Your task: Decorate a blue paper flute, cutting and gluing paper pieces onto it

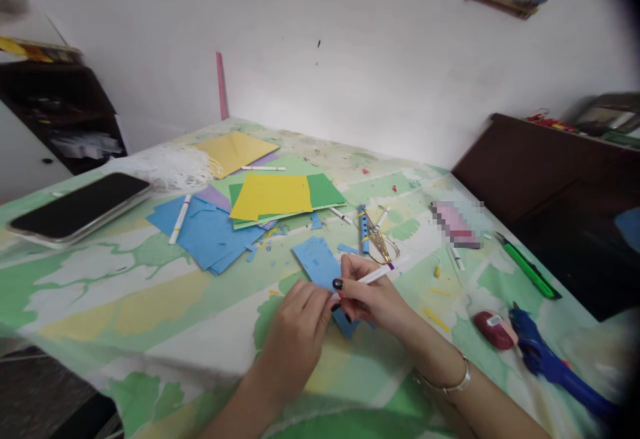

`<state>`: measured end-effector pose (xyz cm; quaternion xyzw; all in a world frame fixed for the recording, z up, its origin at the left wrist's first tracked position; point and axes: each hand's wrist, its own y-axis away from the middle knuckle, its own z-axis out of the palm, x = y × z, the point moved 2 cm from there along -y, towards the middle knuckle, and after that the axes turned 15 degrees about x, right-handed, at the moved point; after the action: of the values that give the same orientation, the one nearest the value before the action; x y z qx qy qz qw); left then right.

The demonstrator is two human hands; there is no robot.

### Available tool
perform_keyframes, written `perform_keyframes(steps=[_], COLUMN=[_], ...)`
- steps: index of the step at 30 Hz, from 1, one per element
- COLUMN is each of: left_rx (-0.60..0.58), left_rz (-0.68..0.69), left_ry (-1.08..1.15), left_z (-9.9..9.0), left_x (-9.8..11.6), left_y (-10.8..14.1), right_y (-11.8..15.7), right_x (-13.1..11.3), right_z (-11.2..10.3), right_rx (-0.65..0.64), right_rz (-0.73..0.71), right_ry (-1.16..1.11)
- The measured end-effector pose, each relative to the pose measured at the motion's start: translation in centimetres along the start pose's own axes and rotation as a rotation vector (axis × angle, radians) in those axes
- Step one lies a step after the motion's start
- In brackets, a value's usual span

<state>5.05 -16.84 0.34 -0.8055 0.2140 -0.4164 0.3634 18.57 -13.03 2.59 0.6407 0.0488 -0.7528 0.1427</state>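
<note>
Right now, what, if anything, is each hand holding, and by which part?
The right hand pinches a white marker near its lower end, beside the left hand; whether the left grips anything cannot be told.

I wear a slim silver bangle (466, 378); beyond it, my right hand (377, 299) has nails (338, 284) painted glossy black.

"What kind of place are we seeing?"

"A room in a home, it seems: a leaf-printed tablecloth (150, 312) is spreading across the middle, and a wooden ornament (500, 2) is hanging on the white wall (350, 92)."

"And what else is suggesting that?"

"A dark, open-fronted cabinet (60, 117) is standing at the left (looking somewhat crammed inside), while blue paper (316, 259) and scissors (379, 239) are lying on the tablecloth, suggesting a craft corner."
</note>
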Motion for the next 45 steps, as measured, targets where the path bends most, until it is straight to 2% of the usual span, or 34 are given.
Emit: perform_keyframes(steps=[5, 8, 14, 15, 17, 19, 21, 22, 24, 25, 26, 27, 30, 32, 34, 37, 41, 45], left_rx=[-0.035, -0.095, -0.146, -0.158, -0.228, -0.336, -0.397, -0.396, -0.368, -0.365, -0.366, -0.356, -0.242, -0.196, -0.187, -0.200, -0.225, -0.213], left_rz=[0.018, 0.019, 0.069, 0.029, -0.151, -0.430, -0.682, -0.772, -0.831, -0.800, -0.711, -0.587, -0.150, 0.017, 0.067, 0.097, 0.187, 0.199], left_ry=[-0.032, -0.011, 0.018, 0.062, 0.228, 0.464, 0.717, 0.822, 0.918, 0.884, 0.794, 0.668, 0.277, 0.080, -0.064, -0.189, -0.276, -0.261], left_z=[0.0, 0.1, 0.3, 0.2, -0.1, -0.3, -0.5, -0.6, -0.9, -1.0, -1.2, -1.3, -1.4, -1.1, -0.7, -0.2, 0.0, -0.3], left_x=[0.1, 0.2, 0.5, 0.7, 1.0, 1.5, 1.9, 2.1, 2.2, 2.1, 2.0, 1.9, 1.7, 1.4, 0.8, -0.3, -0.9, -0.6], left_y=[0.1, 0.3, 0.3, 0.2, 0.0, 0.1, 0.6, 0.9, 1.7, 2.0, 2.2, 2.3, 1.7, 1.2, 1.2, 1.9, 2.8, 2.6], right_y=[-0.1, -0.2, 0.1, 0.2, 0.5, 0.7, 0.8, 0.7, 0.6, 0.5, 0.4, 0.3, -0.3, -0.7, -1.1, -1.5, -1.9, -1.9], right_x=[0.4, 0.6, 0.1, 0.1, 0.2, 0.1, -0.6, -1.2, -2.7, -3.4, -4.0, -4.3, -3.6, -2.6, -1.6, -0.9, -0.5, -0.3], right_z=[0.2, 0.3, -0.3, -0.2, 0.1, 0.3, -0.2, -0.8, -2.6, -3.5, -4.3, -4.8, -4.3, -3.4, -2.9, -3.1, -3.5, -3.6], right_rx=[0.055, 0.071, 0.167, 0.170, 0.164, 0.139, 0.143, 0.171, 0.341, 0.448, 0.538, 0.570, 0.476, 0.378, 0.308, 0.312, 0.290, 0.242], right_rz=[-0.009, -0.017, -0.135, -0.142, -0.154, -0.148, -0.148, -0.157, -0.233, -0.292, -0.373, -0.418, -0.474, -0.499, -0.512, -0.503, -0.442, -0.371], right_ry=[-0.059, -0.076, 0.073, 0.080, 0.078, 0.063, 0.016, -0.018, -0.158, -0.203, -0.224, -0.200, 0.111, 0.399, 0.712, 1.020, 1.104, 1.032])
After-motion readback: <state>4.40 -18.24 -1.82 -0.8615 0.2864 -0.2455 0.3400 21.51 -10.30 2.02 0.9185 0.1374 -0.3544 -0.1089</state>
